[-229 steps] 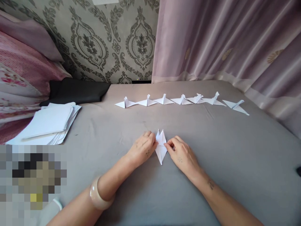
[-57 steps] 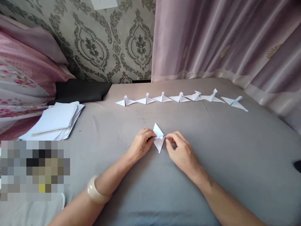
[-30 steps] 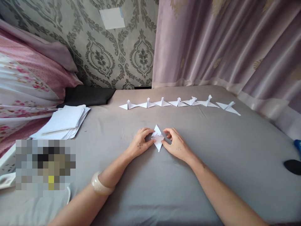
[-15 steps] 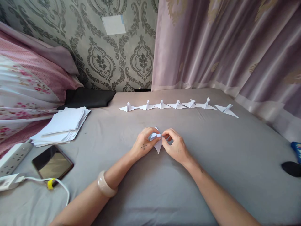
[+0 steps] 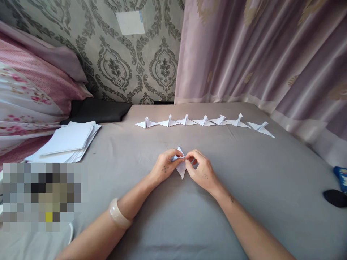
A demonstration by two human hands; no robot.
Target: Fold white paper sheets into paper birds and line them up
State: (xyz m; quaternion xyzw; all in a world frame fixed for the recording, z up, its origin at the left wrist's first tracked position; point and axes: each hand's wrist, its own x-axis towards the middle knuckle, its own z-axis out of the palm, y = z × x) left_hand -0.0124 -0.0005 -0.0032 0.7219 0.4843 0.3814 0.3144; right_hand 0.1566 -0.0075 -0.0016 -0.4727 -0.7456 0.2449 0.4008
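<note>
A small white origami crane [image 5: 181, 170], partly folded, lies in front of me on the grey sheet, one point toward me and one away. My left hand [image 5: 166, 164] pinches its left side between thumb and fingers, covering part of the middle. From the right, my right hand [image 5: 200, 168] has its thumb and fingertips closed on the narrow end at the crane's right side. The fingers hide the exact fold there. Beyond my hands several finished-looking paper cranes [image 5: 186, 121] stand in a row with their wings spread.
A stack of white paper [image 5: 67, 139] lies at the left, by a black folded item [image 5: 97, 110]. A blurred-out patch [image 5: 45, 196] covers the lower left, with a white cable [image 5: 71, 233] beside it. At the right edge sit a dark oval object [image 5: 335, 198] and a blue packet [image 5: 341, 177].
The paper was a flat kite shape with two upper points; its wings are now spread up and down. My right hand has come from slightly apart to pinching the right end.
</note>
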